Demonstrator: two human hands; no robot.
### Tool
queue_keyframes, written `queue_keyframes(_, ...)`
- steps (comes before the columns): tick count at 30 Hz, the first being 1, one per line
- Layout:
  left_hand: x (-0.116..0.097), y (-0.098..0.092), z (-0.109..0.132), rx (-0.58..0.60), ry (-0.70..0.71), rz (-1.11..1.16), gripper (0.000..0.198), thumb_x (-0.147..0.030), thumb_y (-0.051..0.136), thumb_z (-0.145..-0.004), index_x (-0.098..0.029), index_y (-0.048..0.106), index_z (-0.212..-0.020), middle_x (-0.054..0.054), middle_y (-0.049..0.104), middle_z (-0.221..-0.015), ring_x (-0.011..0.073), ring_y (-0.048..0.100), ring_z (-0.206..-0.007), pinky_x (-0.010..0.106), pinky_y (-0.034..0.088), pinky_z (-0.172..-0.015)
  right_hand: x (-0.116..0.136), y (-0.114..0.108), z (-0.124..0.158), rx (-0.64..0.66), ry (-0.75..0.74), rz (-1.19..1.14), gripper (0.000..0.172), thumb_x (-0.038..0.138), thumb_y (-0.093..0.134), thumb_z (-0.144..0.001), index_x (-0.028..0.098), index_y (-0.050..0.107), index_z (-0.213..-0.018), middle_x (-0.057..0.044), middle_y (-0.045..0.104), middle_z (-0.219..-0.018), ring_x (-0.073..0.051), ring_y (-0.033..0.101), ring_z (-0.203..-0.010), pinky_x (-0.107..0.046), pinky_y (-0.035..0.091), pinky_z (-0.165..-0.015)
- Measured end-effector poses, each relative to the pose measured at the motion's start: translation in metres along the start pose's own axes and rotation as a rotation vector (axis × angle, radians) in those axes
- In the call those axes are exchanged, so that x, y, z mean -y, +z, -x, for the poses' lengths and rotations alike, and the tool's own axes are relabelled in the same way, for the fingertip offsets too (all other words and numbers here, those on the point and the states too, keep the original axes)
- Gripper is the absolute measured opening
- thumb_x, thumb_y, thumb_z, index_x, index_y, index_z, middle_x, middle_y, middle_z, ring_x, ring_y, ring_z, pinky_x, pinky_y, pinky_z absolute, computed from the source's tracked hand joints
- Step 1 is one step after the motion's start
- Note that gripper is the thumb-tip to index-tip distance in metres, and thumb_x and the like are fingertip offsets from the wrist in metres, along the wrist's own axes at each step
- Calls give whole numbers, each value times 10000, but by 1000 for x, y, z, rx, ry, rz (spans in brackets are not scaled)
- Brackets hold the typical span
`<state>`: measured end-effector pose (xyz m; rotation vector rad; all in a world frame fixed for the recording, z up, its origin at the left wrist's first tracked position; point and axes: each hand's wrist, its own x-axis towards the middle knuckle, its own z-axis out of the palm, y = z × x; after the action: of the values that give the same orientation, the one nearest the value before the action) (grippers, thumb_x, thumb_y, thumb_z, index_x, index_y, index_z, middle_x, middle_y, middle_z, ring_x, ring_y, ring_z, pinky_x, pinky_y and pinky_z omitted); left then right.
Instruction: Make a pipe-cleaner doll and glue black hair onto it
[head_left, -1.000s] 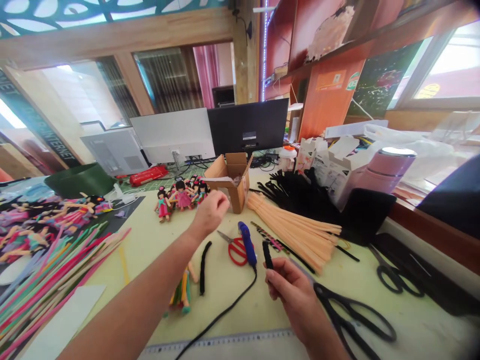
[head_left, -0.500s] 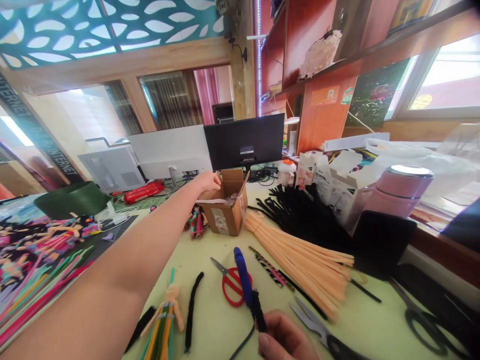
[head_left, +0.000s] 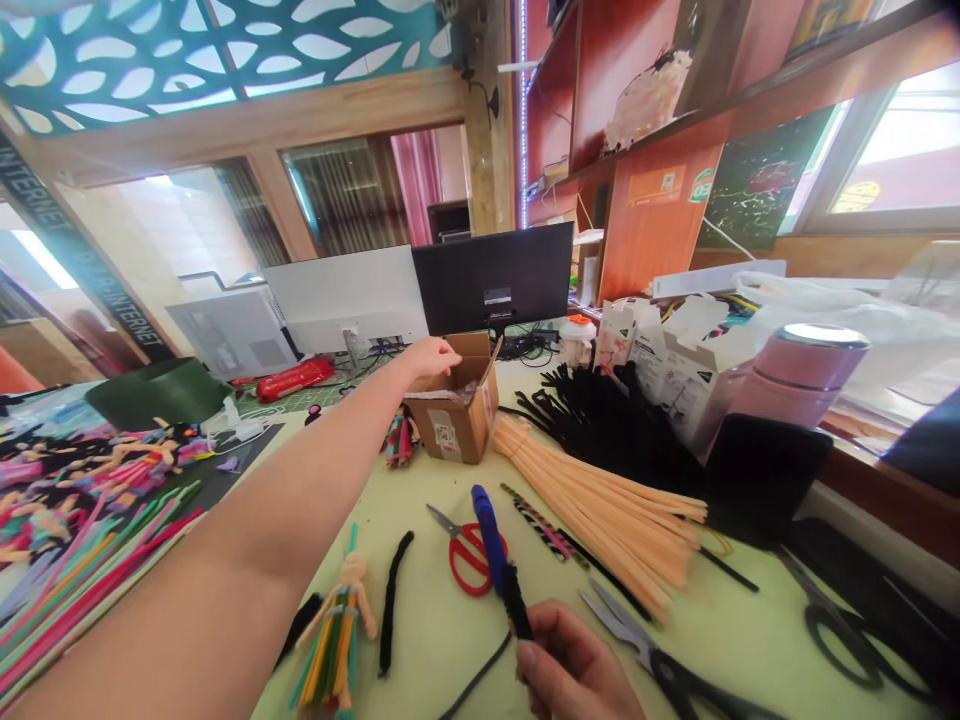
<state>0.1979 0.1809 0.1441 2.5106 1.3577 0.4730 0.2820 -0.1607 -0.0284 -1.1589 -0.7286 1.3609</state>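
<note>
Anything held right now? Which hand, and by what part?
Right hand: short black fuzzy strip, pinched at its lower end. Left hand, at the open brown cardboard box: cannot tell whether it holds anything.

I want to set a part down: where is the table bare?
Bare pale-green tabletop shows between the loose black fuzzy strip and the red-handled scissors, and between those scissors and the open brown cardboard box. To the right it is crowded with peach fuzzy stems and black fuzzy stems.
</note>
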Motion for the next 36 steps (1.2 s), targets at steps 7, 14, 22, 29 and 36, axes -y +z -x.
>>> queue_keyframes(7, -38, -7, 88, -225, 155, 381, 310, -397, 644, -762, -163, 711, -955, 51, 718, -875, 162, 612, -779, 276, 448, -737, 9, 3, 5, -41, -124, 49, 208, 373, 679, -791, 174, 627, -824, 26, 512, -680, -99, 462, -589, -225, 390, -552)
queue_keyframes(14, -39, 34, 232, 426, 44, 839, 341, -443, 662, -772, -136, 724, -907, 75, 733, -891, 187, 650, -826, 296, 488, -780, 24, 29, 10, 52, -176, 62, 207, 360, 670, -794, 168, 618, -850, 29, 528, -678, -85, 431, -583, -216, 365, -540)
queue_keyframes(22, -21, 31, 284, 169, -87, 963, 197, -319, 739, -710, -136, 713, -776, 28, 707, -738, 134, 612, -684, 236, 466, -656, 22, 66, 17, 131, -125, 196, 209, 357, 650, -779, 171, 557, -762, 32, 531, -629, -101, 468, -565, -240, 393, -537)
queue_keyframes(29, -7, 31, 306, 33, -129, 953, 167, -289, 732, -705, -145, 722, -790, 19, 709, -744, 130, 607, -692, 230, 468, -660, 20, 85, 24, 188, -100, 300, 264, 364, 619, -794, 185, 487, -652, 42, 510, -553, -86, 435, -504, -227, 345, -492)
queue_keyframes(36, 3, 34, 321, -17, -133, 931, 153, -272, 719, -710, -157, 733, -809, 15, 707, -712, 125, 600, -650, 229, 463, -632, 12, 101, 28, 240, -60, 306, 264, 373, 580, -793, 194, 472, -632, 58, 459, -504, -78, 375, -458, -217, 288, -445)
